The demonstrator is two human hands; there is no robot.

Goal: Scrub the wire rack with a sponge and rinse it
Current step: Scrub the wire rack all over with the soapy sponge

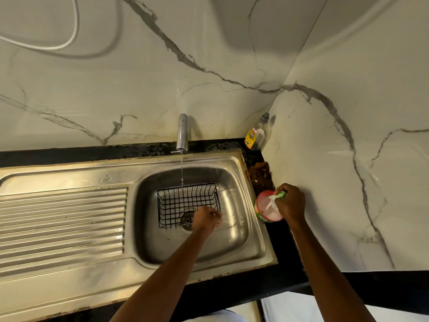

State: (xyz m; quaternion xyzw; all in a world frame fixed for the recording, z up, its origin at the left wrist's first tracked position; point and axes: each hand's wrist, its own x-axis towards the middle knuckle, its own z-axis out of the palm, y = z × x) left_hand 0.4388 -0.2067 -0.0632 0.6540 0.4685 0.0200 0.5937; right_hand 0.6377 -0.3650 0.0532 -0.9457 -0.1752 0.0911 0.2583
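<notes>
Fingers [282, 189] with sponge [281, 194] in soap tub [263, 214]; wire rack [185, 203] in sink [232, 247].

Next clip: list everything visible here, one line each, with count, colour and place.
wire rack: one, black, in the sink basin under the water stream
sink: one, steel, with a ribbed drainboard, set in a dark counter
tap: one, silver, behind the basin, running
soap tub: one, red rim, on the counter right of the sink
sponge: one, green, sudsy, over the tub
bottle: one, yellow label, back corner
cable: one, white, on the wall
left hand: gripping the rack's near edge
right hand: holding the sponge
</notes>
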